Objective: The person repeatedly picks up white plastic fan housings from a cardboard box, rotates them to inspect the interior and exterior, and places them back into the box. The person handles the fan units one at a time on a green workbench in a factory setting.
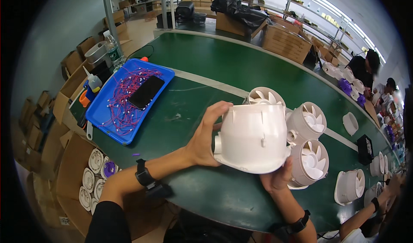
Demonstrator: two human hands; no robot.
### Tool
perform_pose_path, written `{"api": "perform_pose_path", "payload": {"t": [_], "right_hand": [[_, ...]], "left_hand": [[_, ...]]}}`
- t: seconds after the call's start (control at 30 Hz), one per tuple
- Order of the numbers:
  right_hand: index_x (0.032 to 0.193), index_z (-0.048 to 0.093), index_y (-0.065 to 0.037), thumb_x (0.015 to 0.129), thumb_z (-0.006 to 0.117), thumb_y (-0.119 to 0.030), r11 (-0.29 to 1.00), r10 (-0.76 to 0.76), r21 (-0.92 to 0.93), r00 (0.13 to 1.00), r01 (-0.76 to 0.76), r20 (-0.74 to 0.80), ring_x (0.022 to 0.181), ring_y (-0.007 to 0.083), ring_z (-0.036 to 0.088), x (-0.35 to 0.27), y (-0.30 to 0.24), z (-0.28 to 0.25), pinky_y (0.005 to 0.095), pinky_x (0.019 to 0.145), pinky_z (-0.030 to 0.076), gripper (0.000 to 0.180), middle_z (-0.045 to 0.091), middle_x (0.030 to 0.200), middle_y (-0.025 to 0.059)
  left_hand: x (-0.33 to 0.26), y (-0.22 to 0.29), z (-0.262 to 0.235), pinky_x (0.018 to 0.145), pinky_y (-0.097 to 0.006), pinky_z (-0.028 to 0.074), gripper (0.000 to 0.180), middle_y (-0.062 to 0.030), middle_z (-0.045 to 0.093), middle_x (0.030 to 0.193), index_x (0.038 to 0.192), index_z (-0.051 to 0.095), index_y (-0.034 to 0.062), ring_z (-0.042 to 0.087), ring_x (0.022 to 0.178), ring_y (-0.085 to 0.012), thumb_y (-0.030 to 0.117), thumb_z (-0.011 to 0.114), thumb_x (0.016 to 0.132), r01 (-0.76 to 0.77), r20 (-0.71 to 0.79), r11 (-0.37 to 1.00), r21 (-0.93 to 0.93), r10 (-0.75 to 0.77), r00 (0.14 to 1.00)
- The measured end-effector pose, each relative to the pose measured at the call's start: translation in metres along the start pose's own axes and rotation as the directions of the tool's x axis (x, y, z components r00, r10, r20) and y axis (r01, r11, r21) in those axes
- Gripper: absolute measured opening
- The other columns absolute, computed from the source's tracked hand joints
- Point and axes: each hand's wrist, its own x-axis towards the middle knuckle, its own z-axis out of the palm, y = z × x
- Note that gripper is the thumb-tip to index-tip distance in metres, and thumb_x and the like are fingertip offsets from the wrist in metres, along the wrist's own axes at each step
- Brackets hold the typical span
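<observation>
Between my two hands is a white plastic fan housing (254, 137), held tilted above the green table. My left hand (205, 135) grips its left side, fingers at the upper edge and thumb out of sight behind the body. My right hand (278, 177) supports the lower right edge from beneath, its fingers partly hidden by the housing. Just beyond and to the right stand white fan units with their blades showing: one behind the housing (264, 95), another to its right (313, 119), and a nearer one (313, 160) close to my right hand.
A blue tray (92, 121) on the left holds red-purple wires and a black phone (147, 92). Beside it are a glue bottle (93, 81) and a water bottle (112, 49). An open carton (69, 174) holds round white parts. At right, a co-worker's arm (365, 215) reaches among more housings (349, 187).
</observation>
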Motion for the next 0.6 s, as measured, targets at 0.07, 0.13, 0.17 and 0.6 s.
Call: {"api": "perform_pose_path", "payload": {"t": [0.07,0.13,0.17,0.6], "right_hand": [[0.15,0.024,-0.014,0.084,0.055,-0.067,0.999,0.045,0.017,0.999,-0.044,-0.011,0.142,0.0284,0.025,-0.001,0.0,0.006,0.0506,0.116,0.018,0.09,0.027,0.154,0.0087],[0.151,0.019,-0.014,0.081,0.057,-0.07,0.992,0.121,0.021,0.992,-0.121,0.029,0.143,0.0268,0.023,-0.002,0.003,0.008,0.0486,0.117,0.016,0.097,0.023,0.155,0.0075],[0.152,0.014,-0.013,0.079,0.06,-0.069,0.987,0.143,0.074,0.99,-0.144,0.014,0.142,0.0255,0.023,-0.002,0.006,0.008,0.0455,0.117,0.016,0.104,0.022,0.155,0.0075],[0.151,0.019,-0.013,0.082,0.05,-0.074,0.957,0.224,0.183,0.974,-0.226,0.034,0.142,0.027,0.024,0.0,0.007,0.002,0.0474,0.117,0.017,0.098,0.023,0.155,0.0098]], "left_hand": [[-0.003,-0.005,0.003,0.101,-0.044,0.041,0.127,-0.0223,0.029,0.142,0.147,0.008,0.0073,0.045,0.126,-0.0345,0.017,0.094,0.054,0.058,-0.022,0.998,0.003,-0.058,0.998],[-0.006,-0.008,0.001,0.102,-0.044,0.04,0.127,-0.022,0.029,0.142,0.147,0.008,0.0071,0.044,0.127,-0.0347,0.015,0.093,0.054,0.091,-0.055,0.996,0.025,-0.09,0.994],[-0.004,-0.009,0.001,0.099,-0.045,0.044,0.124,-0.0218,0.028,0.142,0.147,0.011,0.008,0.042,0.128,-0.0354,0.015,0.093,0.053,0.061,-0.043,0.998,0.021,-0.06,0.997],[0.006,-0.006,-0.006,0.1,-0.047,0.046,0.117,-0.0212,0.021,0.149,0.148,0.019,0.0099,0.031,0.137,-0.0375,0.013,0.09,0.055,0.039,0.095,0.993,-0.11,-0.029,0.995]]}}
